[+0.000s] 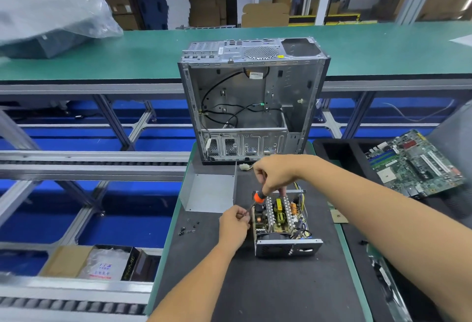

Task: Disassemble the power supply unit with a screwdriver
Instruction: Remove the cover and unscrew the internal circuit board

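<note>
The power supply unit (282, 222) sits on the dark mat with its lid off, showing a circuit board, heat sinks and coils. Its removed grey metal cover (208, 191) lies just to the left and behind. My right hand (274, 174) grips the orange-and-black handle of a screwdriver (258, 197), which slants down and left toward the unit's left edge. There my left hand (233, 223) pinches the screwdriver's shaft near its tip. Several small dark screws (187, 229) lie loose on the mat to the left.
An empty computer case (251, 102) stands upright behind the unit. A motherboard (413, 163) lies in a black tray at the right. Roller conveyor rails run along the left, with a cardboard box (99, 263) below. A plastic-wrapped item (48, 7) rests on the far green bench.
</note>
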A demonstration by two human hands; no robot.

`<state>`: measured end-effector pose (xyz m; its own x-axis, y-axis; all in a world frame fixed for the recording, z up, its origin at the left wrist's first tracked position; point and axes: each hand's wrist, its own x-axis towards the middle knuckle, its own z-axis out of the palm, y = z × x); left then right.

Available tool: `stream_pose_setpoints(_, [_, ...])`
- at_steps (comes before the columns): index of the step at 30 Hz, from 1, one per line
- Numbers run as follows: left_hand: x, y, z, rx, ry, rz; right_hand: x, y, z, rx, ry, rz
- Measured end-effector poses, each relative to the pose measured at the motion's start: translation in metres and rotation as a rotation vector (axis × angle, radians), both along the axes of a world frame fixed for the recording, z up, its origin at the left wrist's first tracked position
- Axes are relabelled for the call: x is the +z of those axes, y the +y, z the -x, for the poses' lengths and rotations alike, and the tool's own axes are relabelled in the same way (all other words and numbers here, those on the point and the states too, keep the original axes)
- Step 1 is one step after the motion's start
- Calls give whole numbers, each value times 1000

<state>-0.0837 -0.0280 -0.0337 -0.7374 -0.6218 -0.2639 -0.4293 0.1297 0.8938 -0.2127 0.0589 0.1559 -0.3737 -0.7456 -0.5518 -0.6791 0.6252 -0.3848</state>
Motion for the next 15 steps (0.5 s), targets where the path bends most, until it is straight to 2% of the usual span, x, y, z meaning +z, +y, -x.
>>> stream_pose_setpoints(3, [13,-12,-15,-6,23,37,-2,-1,-6,30,-62,-214])
stream_pose_setpoints(5, [25,-20,-25,-27,31,42,-2,-6,-10,50,-51,-253])
stream_pose_setpoints(8, [39,-34,-41,-35,-7,103,3,-23,-18,88,-28,-238])
stream_pose_setpoints(15, [46,-79,-82,95,-116,228,2,-66,-40,205,59,-114])
